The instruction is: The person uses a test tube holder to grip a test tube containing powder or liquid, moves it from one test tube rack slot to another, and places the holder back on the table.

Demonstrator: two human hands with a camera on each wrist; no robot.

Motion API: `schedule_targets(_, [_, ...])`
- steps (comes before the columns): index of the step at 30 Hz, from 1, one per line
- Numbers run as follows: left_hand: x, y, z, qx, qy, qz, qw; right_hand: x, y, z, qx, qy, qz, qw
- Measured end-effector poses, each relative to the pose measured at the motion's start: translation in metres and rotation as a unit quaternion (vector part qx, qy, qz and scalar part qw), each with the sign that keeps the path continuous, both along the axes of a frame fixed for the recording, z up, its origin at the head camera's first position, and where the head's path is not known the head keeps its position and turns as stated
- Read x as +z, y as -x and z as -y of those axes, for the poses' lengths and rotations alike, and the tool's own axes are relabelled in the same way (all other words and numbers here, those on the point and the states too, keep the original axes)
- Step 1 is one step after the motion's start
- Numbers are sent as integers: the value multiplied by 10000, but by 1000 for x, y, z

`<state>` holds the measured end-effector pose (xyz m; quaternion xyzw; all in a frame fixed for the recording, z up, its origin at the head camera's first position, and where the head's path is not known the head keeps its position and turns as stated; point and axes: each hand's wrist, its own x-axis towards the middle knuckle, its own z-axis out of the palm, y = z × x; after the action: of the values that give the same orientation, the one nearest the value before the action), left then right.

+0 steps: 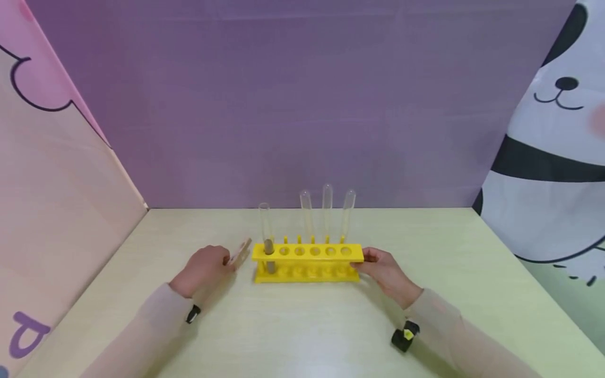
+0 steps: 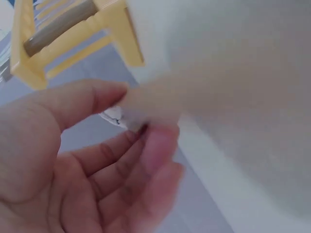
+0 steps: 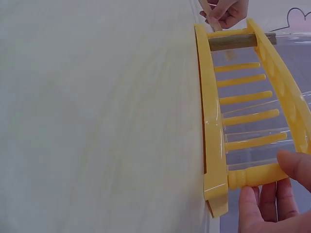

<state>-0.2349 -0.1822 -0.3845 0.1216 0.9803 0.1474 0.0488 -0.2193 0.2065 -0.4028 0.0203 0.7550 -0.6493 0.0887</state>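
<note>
A yellow test tube rack [image 1: 307,253] stands on the table. My right hand [image 1: 385,270] grips its right end post, thumb on one side and fingers on the other, as the right wrist view shows. To the left of the rack, my left hand [image 1: 208,268] pinches a pale wooden test tube clamp [image 1: 241,254] between thumb and fingers; it is blurred in the left wrist view. In the rack's leftmost hole stands a clear test tube [image 1: 265,218] with grey-brown contents [image 3: 233,42] in its lower part. Three upturned test tubes [image 1: 327,205] sit on pegs along the rack's back.
The pale wooden table [image 1: 302,325] runs back to a purple cloth wall [image 1: 302,105]. Printed cloth panels [image 1: 557,210] flank it on both sides. Each wrist carries a small black device [image 1: 405,336].
</note>
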Motion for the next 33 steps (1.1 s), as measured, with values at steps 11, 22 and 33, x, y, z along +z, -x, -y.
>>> schedule_targets(11, [25,0,19,-234,-560,-1527,9864,-1,0,2,10,-226,-307,9993])
schedule_targets(22, [52,-20,24,-151,-837,-2267,9703,3,-6,-1,4,-642,-412,9971])
schedule_targets(33, [70,-54,10,-110,-775,-2289,9703,2,-21,-1,224,-632,-533,9963])
